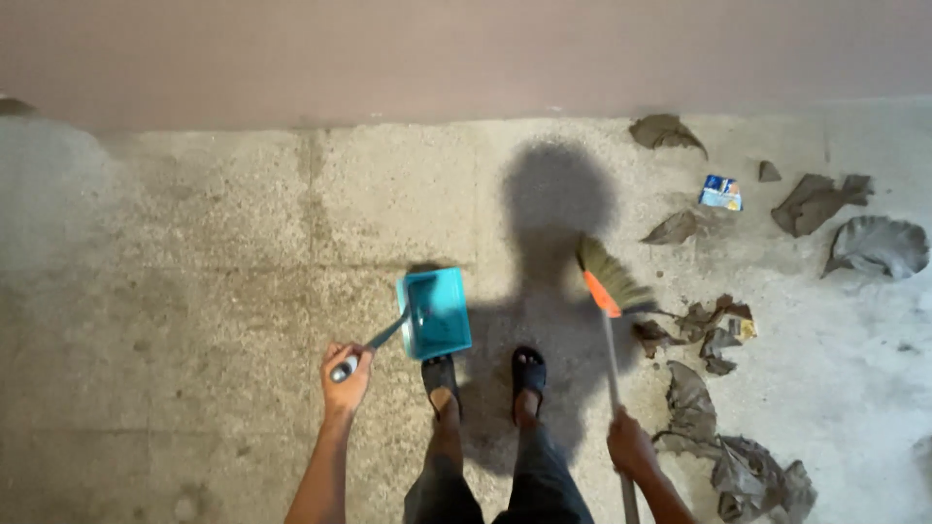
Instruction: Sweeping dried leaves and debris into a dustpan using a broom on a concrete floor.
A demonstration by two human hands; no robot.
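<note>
My left hand grips the grey-tipped handle of a teal dustpan, which is held just in front of my left foot. My right hand is closed around the pale stick of a broom with an orange collar and straw bristles. The bristles point toward a clump of dry brown leaves to the right. My two feet in black sandals stand between the dustpan and the broom.
More dry leaves lie at the lower right and others at the upper right. A small blue and white wrapper lies among them. A brownish wall runs along the far edge of the speckled concrete floor.
</note>
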